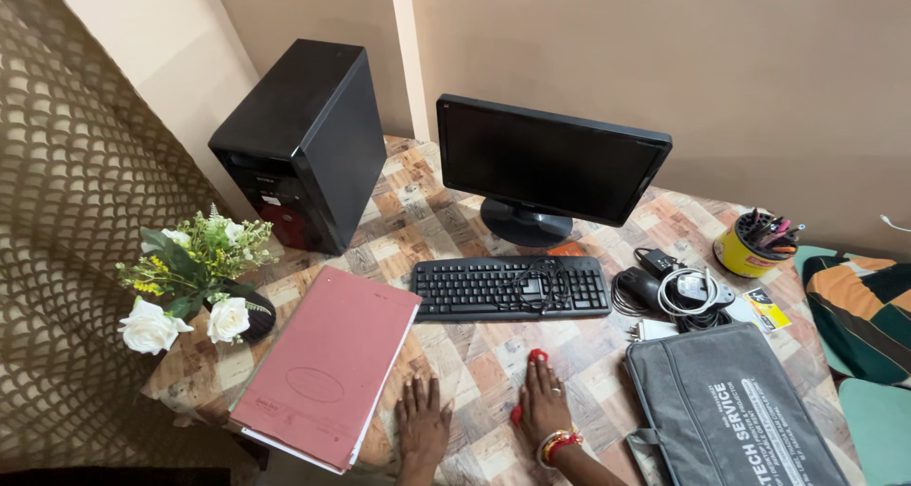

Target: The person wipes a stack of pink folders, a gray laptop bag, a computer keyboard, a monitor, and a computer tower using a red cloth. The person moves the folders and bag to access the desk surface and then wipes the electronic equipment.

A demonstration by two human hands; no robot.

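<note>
Left hand [422, 420] flat and open on the table [455, 353], holding nothing. Right hand [543, 399] laid over a red mouse [537, 357], fingers loosely curled on it. Beside: pink folder [327, 377], grey bag [731, 415]. Further back: black keyboard [511, 287], then monitor [548, 163].

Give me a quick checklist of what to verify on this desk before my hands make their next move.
1. Right hand resting on the red object, possibly a mouse: ok.
2. Left hand flat on the table, holding nothing: ok.
3. Keyboard free of clutter: not ok, its coiled cable lies on the keys.
4. Monitor powered on: not ok, screen dark.
5. Computer tower running: cannot tell.
6. Red folder fully on the table: not ok, its corner overhangs the near edge.
</note>
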